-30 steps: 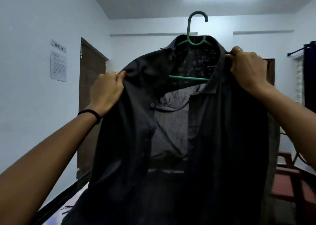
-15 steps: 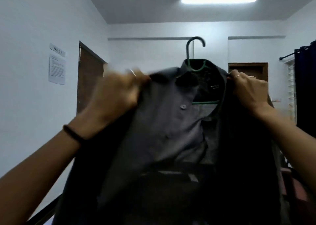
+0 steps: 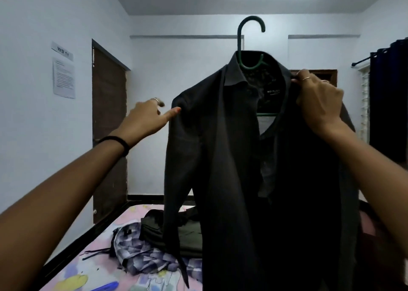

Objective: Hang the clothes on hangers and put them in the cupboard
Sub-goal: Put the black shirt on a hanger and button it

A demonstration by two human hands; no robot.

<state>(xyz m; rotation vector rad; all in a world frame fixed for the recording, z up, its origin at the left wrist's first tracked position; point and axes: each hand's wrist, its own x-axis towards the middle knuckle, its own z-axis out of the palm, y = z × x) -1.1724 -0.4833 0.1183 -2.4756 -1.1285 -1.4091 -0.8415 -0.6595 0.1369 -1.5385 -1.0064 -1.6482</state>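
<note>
A dark grey shirt (image 3: 231,158) hangs on a green hanger (image 3: 242,39), held up in front of me. The hanger's hook sticks up above the collar. My right hand (image 3: 318,100) grips the shirt's right shoulder by the collar, hanger inside. My left hand (image 3: 145,116) is off the fabric, fingers relaxed, its thumb tip just touching the shirt's left shoulder. The left sleeve hangs down free. The shirt front is open at the neck, showing the hanger's lower bar.
Below lies a bed with a pink patterned sheet (image 3: 92,275), on it a checked shirt (image 3: 141,255) and a dark green garment (image 3: 176,231). A brown door (image 3: 109,125) is on the left wall, a dark curtain (image 3: 388,105) on the right.
My left hand has pulled the shirt's left side over the hanger and let go of it. The shirt now sits on both hanger arms, and the bed shows below.
</note>
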